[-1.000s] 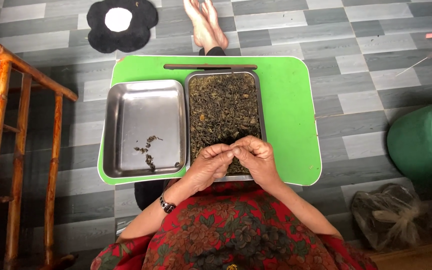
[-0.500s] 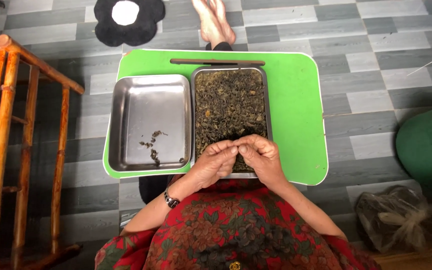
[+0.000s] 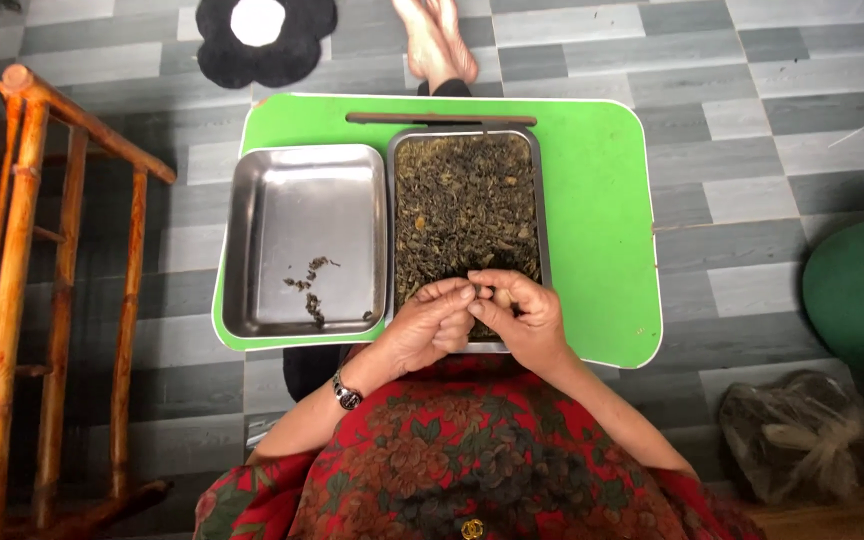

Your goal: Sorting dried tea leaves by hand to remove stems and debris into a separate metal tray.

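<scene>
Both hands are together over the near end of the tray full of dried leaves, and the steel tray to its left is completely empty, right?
Not quite. The head view shows the left tray is not empty: a few dark leaf bits lie near its front. The rest holds: left hand and right hand meet over the near end of the full tray on the green table.

The left hand and right hand are meeting fingertip to fingertip over the near end of the leaf-filled metal tray, pinching a small piece; left of that tray, a nearly bare tray is lying on the green table.
</scene>
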